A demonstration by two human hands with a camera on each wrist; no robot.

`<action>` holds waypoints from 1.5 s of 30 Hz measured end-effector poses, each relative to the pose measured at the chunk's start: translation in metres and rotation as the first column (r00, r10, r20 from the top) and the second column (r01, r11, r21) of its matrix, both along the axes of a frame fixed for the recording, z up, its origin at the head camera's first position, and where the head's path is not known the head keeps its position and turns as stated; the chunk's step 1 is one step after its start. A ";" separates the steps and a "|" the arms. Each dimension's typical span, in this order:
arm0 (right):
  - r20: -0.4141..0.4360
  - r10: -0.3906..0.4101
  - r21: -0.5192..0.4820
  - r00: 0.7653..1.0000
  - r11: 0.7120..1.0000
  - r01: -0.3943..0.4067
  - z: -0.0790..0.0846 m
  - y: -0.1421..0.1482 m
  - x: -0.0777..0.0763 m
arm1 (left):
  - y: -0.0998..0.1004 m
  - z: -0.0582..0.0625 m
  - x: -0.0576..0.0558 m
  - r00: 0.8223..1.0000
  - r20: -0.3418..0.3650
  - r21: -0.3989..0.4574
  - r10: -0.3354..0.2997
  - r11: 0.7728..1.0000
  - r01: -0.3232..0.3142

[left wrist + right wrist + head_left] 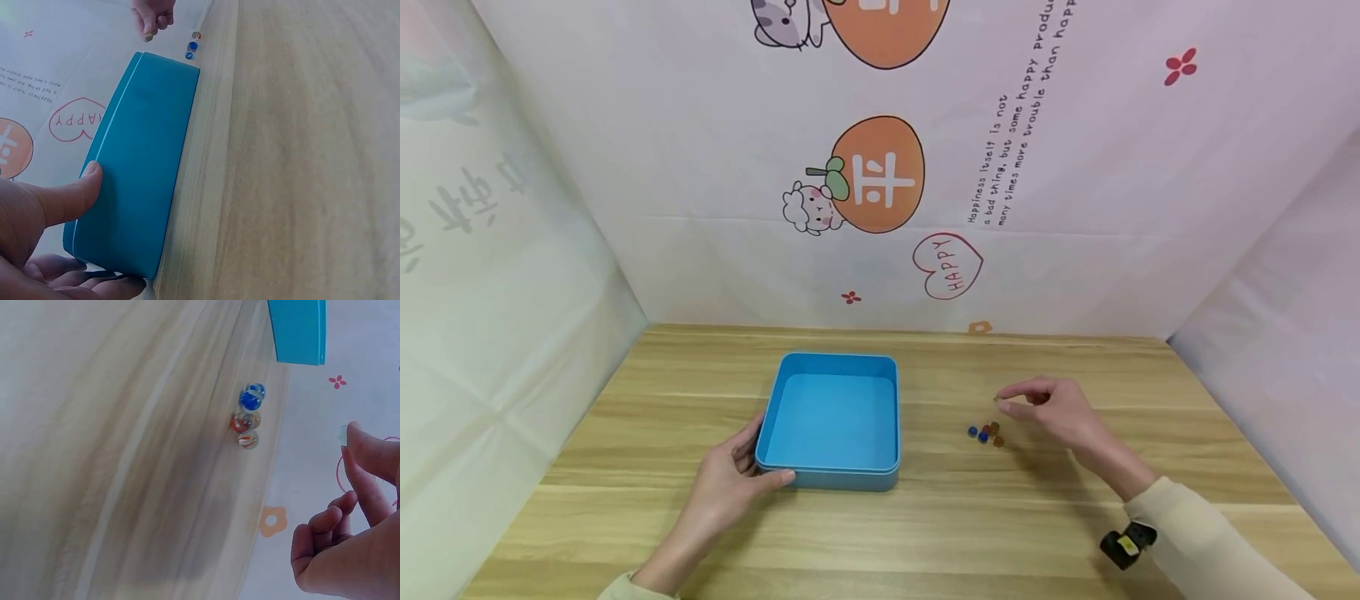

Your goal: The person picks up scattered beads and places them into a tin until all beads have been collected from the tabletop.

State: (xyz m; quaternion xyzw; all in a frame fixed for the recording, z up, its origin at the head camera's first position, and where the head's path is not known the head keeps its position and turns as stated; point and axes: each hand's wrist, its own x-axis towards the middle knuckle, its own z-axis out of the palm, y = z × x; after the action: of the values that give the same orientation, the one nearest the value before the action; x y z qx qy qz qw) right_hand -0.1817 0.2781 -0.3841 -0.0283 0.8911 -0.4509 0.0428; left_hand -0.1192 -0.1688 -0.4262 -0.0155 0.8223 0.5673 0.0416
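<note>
An open, square blue box (850, 480) sits left of centre on the wooden table. My left hand (724, 482) holds its near left corner, thumb on the front wall and fingers along the left side; the left wrist view shows the thumb (87, 190) on the wall. To the right, my right hand (1062, 414) pinches a clear greenish marble (342, 435) between thumb and index finger, raised above the table. Below it lies a small cluster: blue marbles (251, 400), a red one (239, 423) and an orange-and-white striped one (248, 440).
The wooden table (955, 542) meets a printed white sheet (715, 167) at the back, with more white sheeting at both sides. A black device (1126, 546) is strapped at the right sleeve's cuff.
</note>
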 end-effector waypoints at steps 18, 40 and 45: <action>-0.017 0.043 -0.031 0.999 0.999 -0.044 0.017 -0.029 -0.012 | 0.001 0.000 0.001 1.000 -0.005 -0.001 -0.005 1.000 0.005; -0.043 0.112 -0.051 0.993 0.992 -0.114 0.030 -0.068 -0.029 | 0.000 0.001 0.000 1.000 -0.003 -0.015 0.003 1.000 -0.003; -0.047 0.125 -0.067 0.991 0.990 -0.127 0.033 -0.077 -0.032 | 0.000 0.001 0.000 1.000 -0.007 -0.020 0.001 1.000 -0.001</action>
State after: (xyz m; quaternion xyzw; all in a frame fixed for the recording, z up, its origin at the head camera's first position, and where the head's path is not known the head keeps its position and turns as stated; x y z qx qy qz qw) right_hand -0.2135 0.2012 -0.3510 -0.0956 0.8720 -0.4774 0.0513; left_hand -0.1195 -0.1688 -0.4255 -0.0143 0.8280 0.5593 0.0384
